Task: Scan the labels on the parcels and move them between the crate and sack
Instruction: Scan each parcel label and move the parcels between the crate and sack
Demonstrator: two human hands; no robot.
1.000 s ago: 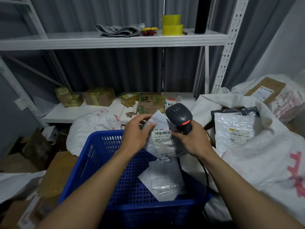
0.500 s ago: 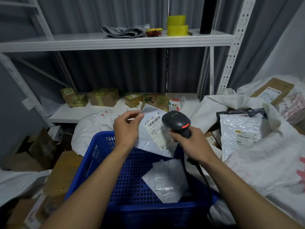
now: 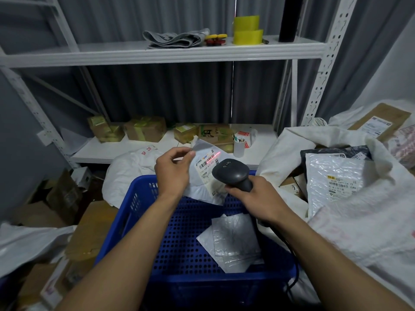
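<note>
Seemingly white parcel (image 3: 202, 189), red-lined barcode label (image 3: 207, 163).

white metal shelving (image 3: 157, 55), grey curtain (image 3: 179, 93), dim light

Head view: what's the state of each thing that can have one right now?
white parcel: held tilted above the blue crate, label facing the camera.
scanner: on, red line falling on the label.
left-hand grip: pinching the white parcel's top edge.
right-hand grip: wrapped round the scanner's handle.
blue crate: one grey parcel lying flat inside.
sack: open, parcels showing inside.
</note>
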